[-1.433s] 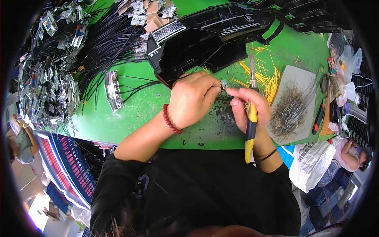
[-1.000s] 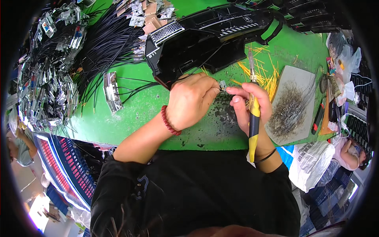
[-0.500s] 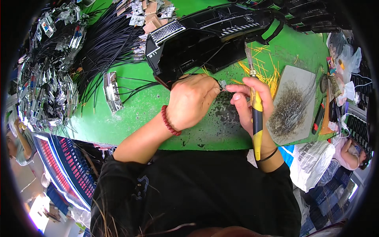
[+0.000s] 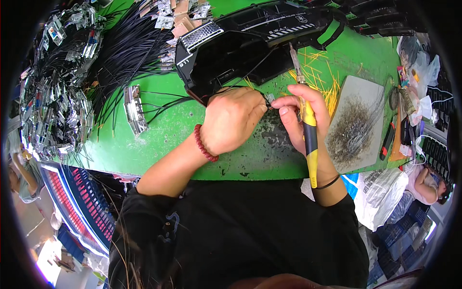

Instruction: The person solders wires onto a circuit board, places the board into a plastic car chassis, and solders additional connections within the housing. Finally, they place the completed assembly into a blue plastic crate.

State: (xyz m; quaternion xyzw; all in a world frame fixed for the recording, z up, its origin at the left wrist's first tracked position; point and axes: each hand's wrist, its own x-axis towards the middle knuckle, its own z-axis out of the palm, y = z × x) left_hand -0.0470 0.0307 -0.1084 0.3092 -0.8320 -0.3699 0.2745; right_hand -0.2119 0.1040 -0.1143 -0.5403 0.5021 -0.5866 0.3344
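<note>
My left hand (image 4: 236,115), a red bead bracelet on its wrist, is closed in a pinch on a thin black wire (image 4: 263,96). A small silvery part (image 4: 270,98) sits at its fingertips, too small to make out fully. A yellow-and-black soldering iron (image 4: 311,137) rests in my right hand (image 4: 308,113), its tip pointing away from me. My right thumb and index finger reach close to the silvery part. Just beyond my hands lies a black plastic toy car shell (image 4: 262,36). Black wires run left from my left hand toward a chrome-coloured part (image 4: 135,111).
Yellow wires (image 4: 332,96) lie scattered right of the shell, beside a grey board (image 4: 373,91) with thin wire and dark residue. Chrome parts (image 4: 57,120) pile up at left, near a bundle of black wires (image 4: 130,53). A red-and-black cutter (image 4: 387,140) lies at right.
My right fingers have come in closer to the small part, and the soldering iron has tilted slightly left. The whole view has shifted a little; my left hand keeps its pinch.
</note>
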